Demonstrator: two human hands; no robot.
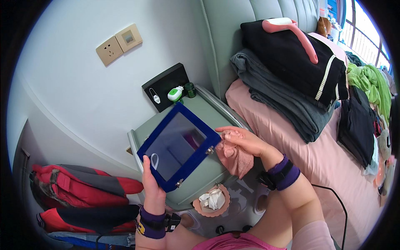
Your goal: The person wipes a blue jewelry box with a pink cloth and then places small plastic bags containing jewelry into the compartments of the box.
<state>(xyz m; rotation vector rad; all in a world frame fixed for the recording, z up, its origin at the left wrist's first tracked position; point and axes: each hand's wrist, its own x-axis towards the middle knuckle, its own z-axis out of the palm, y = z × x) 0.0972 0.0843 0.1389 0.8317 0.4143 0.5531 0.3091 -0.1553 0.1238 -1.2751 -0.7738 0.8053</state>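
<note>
A blue velvet box with a clear window in its lid (208, 144) is tilted above the green nightstand (203, 107). My left hand (153, 184) grips its lower left edge, near a small white loop. Two metal clasps sit on the side facing me. My right hand (247, 140) holds a crumpled pink cloth (236, 157) at the box's right corner. Behind the box, on the nightstand, are a black box (165, 84) leaning on the wall, a green-and-white bottle (175, 93) and a dark green jar (189, 89).
A scalloped pink bin (227, 204) with tissues stands below the nightstand. On the bed (281, 125) at right lie folded dark clothes (281, 56) with a pink lint roller (301, 37) on top. Red jackets (84, 187) are at lower left. A black cable (342, 203) hangs at right.
</note>
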